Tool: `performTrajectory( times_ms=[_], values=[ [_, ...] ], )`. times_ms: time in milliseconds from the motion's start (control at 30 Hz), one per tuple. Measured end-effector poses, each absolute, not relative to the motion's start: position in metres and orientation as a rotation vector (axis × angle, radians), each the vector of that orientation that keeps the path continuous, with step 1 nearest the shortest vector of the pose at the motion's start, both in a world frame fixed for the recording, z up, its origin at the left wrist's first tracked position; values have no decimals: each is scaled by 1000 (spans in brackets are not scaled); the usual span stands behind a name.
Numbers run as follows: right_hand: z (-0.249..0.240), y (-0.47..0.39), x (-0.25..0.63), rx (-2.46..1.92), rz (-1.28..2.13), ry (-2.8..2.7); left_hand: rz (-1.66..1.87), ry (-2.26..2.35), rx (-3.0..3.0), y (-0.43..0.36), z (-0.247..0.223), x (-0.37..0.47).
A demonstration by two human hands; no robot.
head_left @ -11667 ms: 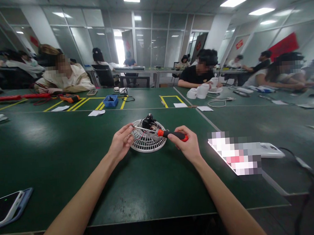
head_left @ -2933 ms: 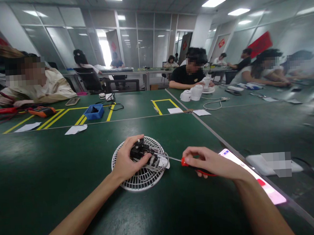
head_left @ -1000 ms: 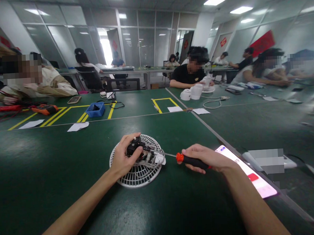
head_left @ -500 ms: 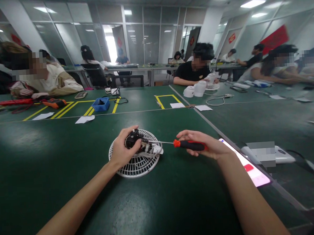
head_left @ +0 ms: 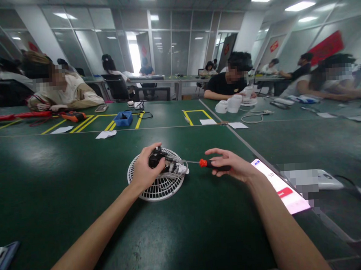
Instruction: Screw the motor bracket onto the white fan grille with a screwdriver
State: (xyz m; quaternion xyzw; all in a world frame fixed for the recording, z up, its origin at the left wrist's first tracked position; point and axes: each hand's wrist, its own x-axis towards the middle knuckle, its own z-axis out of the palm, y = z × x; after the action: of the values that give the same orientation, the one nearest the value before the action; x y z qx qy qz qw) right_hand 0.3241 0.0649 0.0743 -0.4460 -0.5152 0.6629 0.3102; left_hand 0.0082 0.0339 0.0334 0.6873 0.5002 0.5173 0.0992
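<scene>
My left hand (head_left: 148, 168) grips the black fan motor (head_left: 155, 157), which sits on a round white fan grille (head_left: 162, 191) lying on the green table. Wires and a small white part (head_left: 182, 169) show beside the motor. My right hand (head_left: 231, 164) is closed around the dark handle of a screwdriver (head_left: 220, 165) with a red collar. Its thin shaft points left, and the tip reaches in among the parts by the motor. Exactly where the tip rests is too small to make out.
A lit phone (head_left: 280, 188) lies right of my right forearm, by a white device (head_left: 328, 179). Farther back are a blue bin (head_left: 123, 119), paper slips (head_left: 106, 134), an orange meter (head_left: 74, 116) and white fan parts (head_left: 230, 104). Several people sit around the tables.
The view has shifted slightly left, bringing a device edge into the lower left. My right-hand fingers have changed position on the screwdriver handle. My left hand keeps its hold on the motor.
</scene>
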Motion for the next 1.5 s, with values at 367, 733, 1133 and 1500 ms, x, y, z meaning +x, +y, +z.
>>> performTrajectory(
  times_ms=[367, 733, 1133, 1500],
  values=[
    [75, 60, 320, -1237, 1524, -1346, 1494, 1486, 1985, 35, 32, 9],
    [69, 60, 318, -1169, 1438, -1351, 1578, 1481, 2003, 36, 27, 11],
    [67, 52, 317, -1121, 1204, -1536, 1587, 1467, 1980, 37, 27, 12],
    [69, 51, 321, -1236, 1043, -1622, 1588, 1462, 1979, 37, 26, 11]
  ],
)
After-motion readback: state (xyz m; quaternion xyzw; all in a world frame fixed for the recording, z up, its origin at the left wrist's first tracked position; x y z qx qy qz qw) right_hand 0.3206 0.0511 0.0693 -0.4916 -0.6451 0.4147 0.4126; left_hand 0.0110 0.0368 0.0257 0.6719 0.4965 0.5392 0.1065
